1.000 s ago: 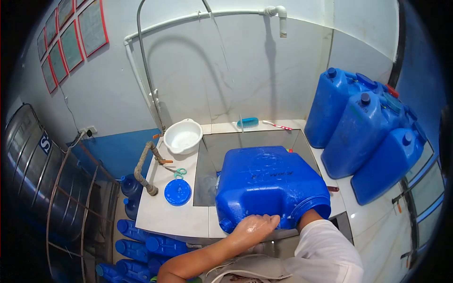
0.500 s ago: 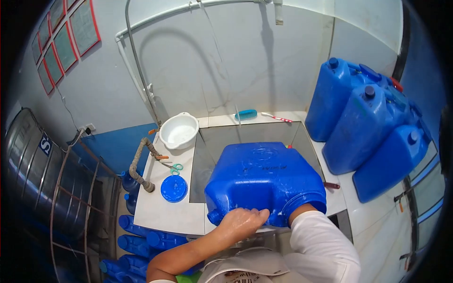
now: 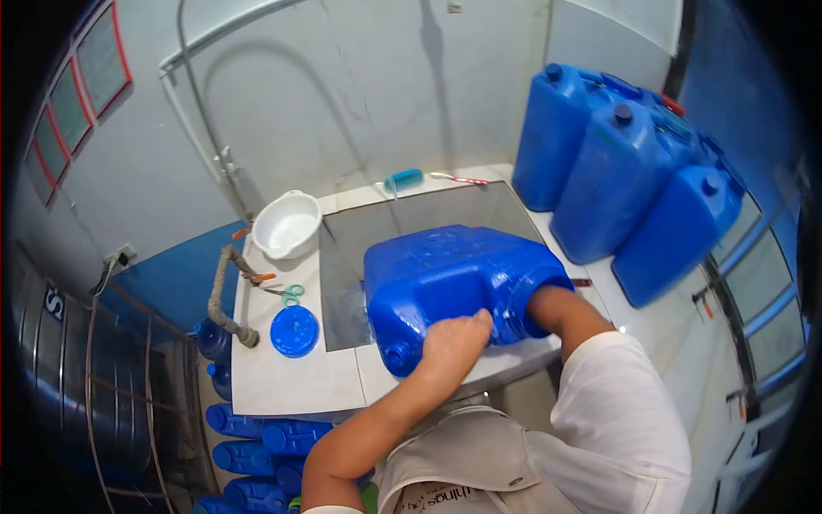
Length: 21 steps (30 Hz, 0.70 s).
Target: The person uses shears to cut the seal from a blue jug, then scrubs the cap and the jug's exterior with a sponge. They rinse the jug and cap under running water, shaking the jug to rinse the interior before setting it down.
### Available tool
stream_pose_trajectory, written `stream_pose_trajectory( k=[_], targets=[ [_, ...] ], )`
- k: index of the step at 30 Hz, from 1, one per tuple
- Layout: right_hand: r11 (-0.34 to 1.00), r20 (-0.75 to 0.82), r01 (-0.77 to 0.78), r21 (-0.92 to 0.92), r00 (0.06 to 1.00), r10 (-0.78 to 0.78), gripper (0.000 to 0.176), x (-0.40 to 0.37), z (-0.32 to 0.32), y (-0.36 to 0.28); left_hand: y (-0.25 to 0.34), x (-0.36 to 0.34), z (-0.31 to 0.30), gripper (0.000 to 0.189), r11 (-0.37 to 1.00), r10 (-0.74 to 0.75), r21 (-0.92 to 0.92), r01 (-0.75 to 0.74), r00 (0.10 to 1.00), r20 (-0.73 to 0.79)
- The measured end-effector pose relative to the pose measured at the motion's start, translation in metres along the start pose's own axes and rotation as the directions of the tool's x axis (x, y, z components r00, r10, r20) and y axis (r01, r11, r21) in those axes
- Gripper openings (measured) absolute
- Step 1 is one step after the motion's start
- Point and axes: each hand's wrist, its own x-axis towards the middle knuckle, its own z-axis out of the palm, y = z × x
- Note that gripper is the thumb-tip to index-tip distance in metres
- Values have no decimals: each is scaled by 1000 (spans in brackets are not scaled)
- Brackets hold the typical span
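Observation:
A large blue jug point(image 3: 419, 265) lies on its side over the sink basin, its wide mouth turned to the right. My left hand point(image 3: 456, 344) is closed around the handle on the near side of the jug. My right arm reaches into the wide mouth, so the right hand is hidden inside the jug. A small capped spout shows at the jug's lower left. To the left, a round blue lid point(image 3: 294, 331) rests on the white counter point(image 3: 291, 381), with green-handled scissors point(image 3: 293, 295) just behind it.
A white basin point(image 3: 288, 224) sits at the counter's back left, near a wrapped pipe point(image 3: 219, 291). A teal brush point(image 3: 403, 179) and a toothbrush point(image 3: 460, 179) lie on the back ledge. Tall blue jugs point(image 3: 605, 188) stand at right; more blue containers point(image 3: 244, 457) are below left.
The camera view has shifted, and the jug is turned a little, with its mouth more visible. My right forearm now shows more bare skin outside the mouth. My left hand keeps its hold.

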Motion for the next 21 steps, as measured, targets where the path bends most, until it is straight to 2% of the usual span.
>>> stream_pose_trajectory(
  k=[4,6,12,15,17,19,20,21],
  targets=[
    [967,-14,-18,-255,1000,15,25,7,-14,-18,-4,20,18,7,999,51,-7,-51,998,45],
    [928,-46,-52,-368,998,38,25,11,-13,-24,-6,27,20,6,999,37,21,-37,999,11],
    [873,-105,-123,-472,991,83,24,-4,-23,-20,-5,27,26,6,997,60,54,-62,997,39],
    [876,-95,-150,-459,988,119,24,-17,-8,-17,-4,20,26,5,997,55,49,-57,997,57],
    [949,-57,-157,-273,988,147,24,-26,1,-4,-1,13,31,5,998,48,34,-49,998,51],
    [987,-41,-155,41,987,157,26,-18,19,7,3,4,42,5,999,29,17,-29,999,25],
    [818,132,-194,542,981,145,36,-19,27,3,5,-4,45,4,997,37,66,-36,999,-13],
    [541,142,-188,820,982,126,35,-18,42,4,2,-12,48,4,997,22,72,-21,1000,-20]
  ],
)
